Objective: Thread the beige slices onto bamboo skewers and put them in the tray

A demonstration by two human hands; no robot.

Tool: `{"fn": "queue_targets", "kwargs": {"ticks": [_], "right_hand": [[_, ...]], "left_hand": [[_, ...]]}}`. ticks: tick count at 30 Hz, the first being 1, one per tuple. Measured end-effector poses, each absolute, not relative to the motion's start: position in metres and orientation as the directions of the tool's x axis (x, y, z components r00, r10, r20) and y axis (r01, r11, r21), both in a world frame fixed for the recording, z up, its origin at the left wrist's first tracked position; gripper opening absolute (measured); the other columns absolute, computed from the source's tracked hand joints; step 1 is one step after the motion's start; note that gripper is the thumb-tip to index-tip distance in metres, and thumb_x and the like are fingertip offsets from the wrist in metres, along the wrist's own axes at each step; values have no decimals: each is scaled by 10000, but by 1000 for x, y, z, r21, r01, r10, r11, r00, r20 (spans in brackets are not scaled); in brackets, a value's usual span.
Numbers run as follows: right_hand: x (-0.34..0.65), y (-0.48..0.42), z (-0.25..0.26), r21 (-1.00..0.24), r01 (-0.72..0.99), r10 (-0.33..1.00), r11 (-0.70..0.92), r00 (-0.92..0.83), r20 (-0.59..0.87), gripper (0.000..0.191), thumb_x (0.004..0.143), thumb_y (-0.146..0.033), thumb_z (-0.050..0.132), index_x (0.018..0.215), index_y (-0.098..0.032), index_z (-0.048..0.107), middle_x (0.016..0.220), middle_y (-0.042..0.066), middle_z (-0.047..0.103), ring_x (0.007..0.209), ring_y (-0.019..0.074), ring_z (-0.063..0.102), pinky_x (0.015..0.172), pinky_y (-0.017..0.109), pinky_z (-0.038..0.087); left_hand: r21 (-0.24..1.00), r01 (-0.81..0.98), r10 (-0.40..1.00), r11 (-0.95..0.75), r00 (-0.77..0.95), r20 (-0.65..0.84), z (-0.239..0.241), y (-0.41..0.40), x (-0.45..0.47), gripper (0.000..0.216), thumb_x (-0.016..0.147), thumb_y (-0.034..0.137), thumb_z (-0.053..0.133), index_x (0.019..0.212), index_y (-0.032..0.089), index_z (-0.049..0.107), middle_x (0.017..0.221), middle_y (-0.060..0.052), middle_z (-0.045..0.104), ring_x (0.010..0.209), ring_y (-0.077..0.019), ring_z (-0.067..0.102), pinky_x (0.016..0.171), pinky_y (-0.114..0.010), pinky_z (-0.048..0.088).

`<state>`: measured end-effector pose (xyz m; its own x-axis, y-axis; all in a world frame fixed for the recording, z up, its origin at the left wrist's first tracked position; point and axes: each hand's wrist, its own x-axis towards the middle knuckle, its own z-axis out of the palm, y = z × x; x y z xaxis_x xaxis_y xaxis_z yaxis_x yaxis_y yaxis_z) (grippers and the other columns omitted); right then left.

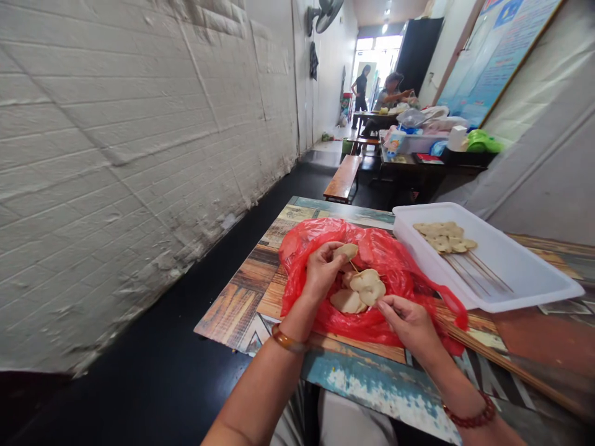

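Observation:
A pale, thin round slice [348,250] of food is pinched between the thumb and fingers of my left hand [321,271]. Just below it, a thin skewer tip [354,267] sticks out from a cluster of similar slices [369,286]. My right hand [405,317] is closed at the lower right edge of this cluster, gripping the skewer; most of the stick is hidden. More loose slices [346,301] lie underneath, in an opened red plastic bag [307,238] spread on the table.
A white plastic tray [525,263] to the right holds several finished-looking skewers of slices [445,237]. Bare wooden sticks [506,359] lie on the patterned table [242,297] at right. Beyond are a bench [343,178], a cluttered table and two people. A wall [139,155] runs along the left.

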<state>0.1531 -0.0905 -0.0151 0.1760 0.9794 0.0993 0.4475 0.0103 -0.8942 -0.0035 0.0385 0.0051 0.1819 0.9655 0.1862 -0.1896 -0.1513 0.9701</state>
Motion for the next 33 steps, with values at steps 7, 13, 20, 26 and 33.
{"fn": "queue_targets", "kwargs": {"ticks": [7,13,20,26,33], "right_hand": [[155,-88,-17,-897,442,978,6,184,98,309,823,-423,504,720,-164,639,515,-44,467,468,105,429,463,216,336],[154,-87,-15,-880,473,975,37,177,136,299,828,-392,498,705,-159,638,552,-28,508,496,106,448,479,214,345],[156,-86,-16,-873,484,971,52,180,158,305,828,-379,497,720,-150,667,565,-17,540,520,111,472,480,204,361],[154,-89,-11,-852,521,970,46,180,163,312,833,-394,479,712,-163,650,558,-18,542,506,117,493,485,209,379],[156,-92,-12,-823,563,969,76,153,194,332,837,-427,481,743,-171,670,612,13,622,561,156,575,536,232,442]], "left_hand": [[934,-61,916,-351,186,356,2,37,0,244,722,179,628,963,152,650,960,-75,683,881,-186,621,795,-294,481],[899,-57,873,-435,220,436,2,34,4,280,731,117,590,1003,162,638,1012,-78,680,945,-187,627,851,-305,483],[914,-86,876,-397,263,405,2,34,4,348,697,68,572,1022,172,639,1083,-78,663,1009,-196,605,891,-319,464],[963,-236,932,-132,302,202,5,36,-1,453,646,129,667,1091,162,593,976,-74,679,840,-173,626,721,-261,478],[875,-452,939,173,343,-8,7,35,-7,540,563,246,780,1064,141,608,832,-55,678,646,-117,603,610,-217,439]]}}
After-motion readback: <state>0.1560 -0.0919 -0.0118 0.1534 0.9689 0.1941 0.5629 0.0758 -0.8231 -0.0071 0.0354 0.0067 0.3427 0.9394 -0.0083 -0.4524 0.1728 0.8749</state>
